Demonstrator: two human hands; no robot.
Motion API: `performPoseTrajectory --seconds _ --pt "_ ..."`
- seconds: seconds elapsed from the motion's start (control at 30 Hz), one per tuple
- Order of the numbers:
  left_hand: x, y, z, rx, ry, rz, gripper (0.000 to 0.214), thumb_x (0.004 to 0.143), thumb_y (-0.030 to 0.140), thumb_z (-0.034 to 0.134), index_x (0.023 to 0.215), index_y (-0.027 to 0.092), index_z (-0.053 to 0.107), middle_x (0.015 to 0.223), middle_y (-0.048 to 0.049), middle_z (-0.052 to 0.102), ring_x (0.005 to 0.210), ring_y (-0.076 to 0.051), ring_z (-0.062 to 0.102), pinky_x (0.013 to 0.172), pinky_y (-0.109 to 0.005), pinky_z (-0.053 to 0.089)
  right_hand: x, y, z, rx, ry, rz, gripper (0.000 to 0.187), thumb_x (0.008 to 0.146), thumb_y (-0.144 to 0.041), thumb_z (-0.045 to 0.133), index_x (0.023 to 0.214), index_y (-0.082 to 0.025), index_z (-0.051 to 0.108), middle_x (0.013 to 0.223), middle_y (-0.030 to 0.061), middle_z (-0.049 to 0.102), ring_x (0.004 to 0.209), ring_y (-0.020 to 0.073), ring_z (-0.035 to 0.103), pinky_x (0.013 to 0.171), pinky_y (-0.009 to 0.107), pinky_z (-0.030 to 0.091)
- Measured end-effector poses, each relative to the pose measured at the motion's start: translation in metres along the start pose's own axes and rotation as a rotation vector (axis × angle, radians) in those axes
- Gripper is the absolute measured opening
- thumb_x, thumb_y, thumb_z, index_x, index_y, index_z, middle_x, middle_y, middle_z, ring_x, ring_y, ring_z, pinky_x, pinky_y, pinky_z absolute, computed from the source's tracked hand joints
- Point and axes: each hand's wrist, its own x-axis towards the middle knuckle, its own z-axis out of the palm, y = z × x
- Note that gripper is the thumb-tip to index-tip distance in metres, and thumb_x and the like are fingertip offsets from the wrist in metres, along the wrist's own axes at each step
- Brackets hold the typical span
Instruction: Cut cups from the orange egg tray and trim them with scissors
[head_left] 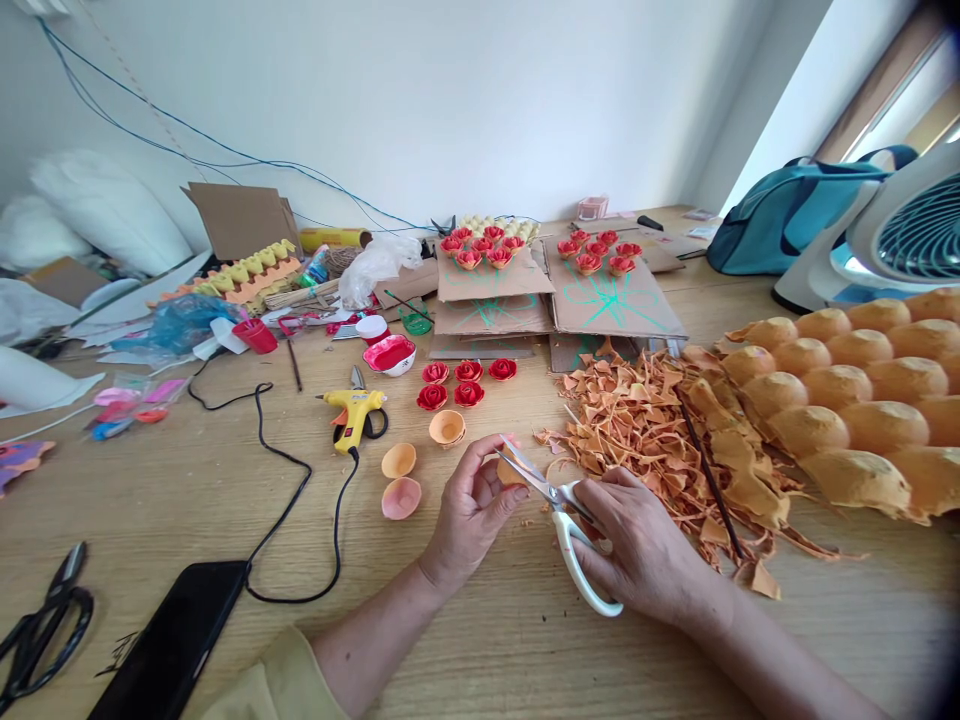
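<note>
My left hand [471, 505] pinches a small orange egg-carton cup [512, 470] just above the wooden table [180, 480]. My right hand [641, 545] grips white-handled scissors [571, 530], whose open blades reach the cup's edge. A heap of orange carton scraps [637, 420] lies right behind my right hand. Three trimmed cups [401, 497] sit left of my left hand. Several red paper roses [465, 383] lie beyond them.
A yellow glue gun [352, 412] with its black cord lies mid-table. An orange egg tray [855, 390] fills the right side. Black scissors [41, 625] and a phone [176, 640] rest at the near left. Cardboard sheets with roses [555, 280], a fan [900, 230] and a blue bag [795, 210] stand farther back.
</note>
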Motion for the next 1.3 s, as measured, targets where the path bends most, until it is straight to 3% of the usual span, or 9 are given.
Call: performPoseTrajectory --seconds 0.13,0.3,0.53,0.73,1.03,1.3 --pt "0.0007 0.0019 -0.0018 -0.045 -0.04 -0.056 0.043 0.088 0.031 0.066 0.128 0.021 0.052 0.122 -0.0099 0.065 0.103 -0.021 0.066 0.088 -0.035 0.057 -0.0005 0.0014 0.0025 -0.015 0.032 0.009 0.025 0.093 -0.032 0.052 0.076 -0.023 0.036 0.067 -0.0039 0.05 0.059 0.0147 0.041 0.07 0.032 0.03" --pt "0.0014 0.0005 -0.0026 -0.041 -0.008 -0.07 0.04 0.087 0.032 0.067 0.123 0.021 0.055 0.115 -0.0079 0.066 0.099 -0.021 0.067 0.087 -0.036 0.058 0.0019 0.0019 0.0023 0.0 -0.005 0.052 0.02 0.091 -0.029 0.053 0.079 -0.023 0.038 0.071 -0.0028 0.051 0.065 0.0162 0.047 0.072 0.032 0.032" --pt "0.0023 -0.0041 -0.0042 0.055 -0.025 0.009 0.039 0.085 0.027 0.07 0.122 0.023 0.057 0.11 -0.0048 0.065 0.103 -0.019 0.066 0.091 -0.031 0.055 0.0051 0.0005 -0.0013 -0.021 -0.012 0.08 0.021 0.086 -0.037 0.06 0.091 -0.022 0.046 0.083 0.0015 0.058 0.078 0.0209 0.052 0.082 0.036 0.034" --pt "0.0034 -0.0052 -0.0063 0.031 -0.047 0.009 0.037 0.086 0.025 0.069 0.121 0.026 0.057 0.118 -0.0037 0.064 0.105 -0.018 0.066 0.092 -0.031 0.055 0.0033 0.0003 -0.0008 -0.001 -0.019 0.053 0.022 0.089 -0.033 0.056 0.08 -0.022 0.039 0.073 -0.0021 0.052 0.066 0.0168 0.048 0.076 0.034 0.033" --pt "0.0021 0.0007 -0.0021 -0.041 -0.026 -0.034 0.04 0.086 0.028 0.069 0.123 0.024 0.054 0.126 -0.0095 0.063 0.097 -0.021 0.07 0.087 -0.037 0.057 0.0007 -0.0001 0.0003 0.034 -0.003 0.023 0.025 0.093 -0.031 0.051 0.076 -0.023 0.036 0.066 -0.0045 0.049 0.058 0.0141 0.042 0.073 0.033 0.031" --pt "0.0017 -0.0017 -0.0051 -0.14 -0.016 -0.119 0.045 0.087 0.036 0.067 0.128 0.022 0.055 0.125 -0.0114 0.065 0.107 -0.027 0.067 0.092 -0.041 0.056 -0.0003 -0.0008 0.0018 0.042 0.017 0.027 0.025 0.092 -0.028 0.053 0.075 -0.023 0.035 0.065 -0.005 0.048 0.058 0.0141 0.042 0.072 0.032 0.031"
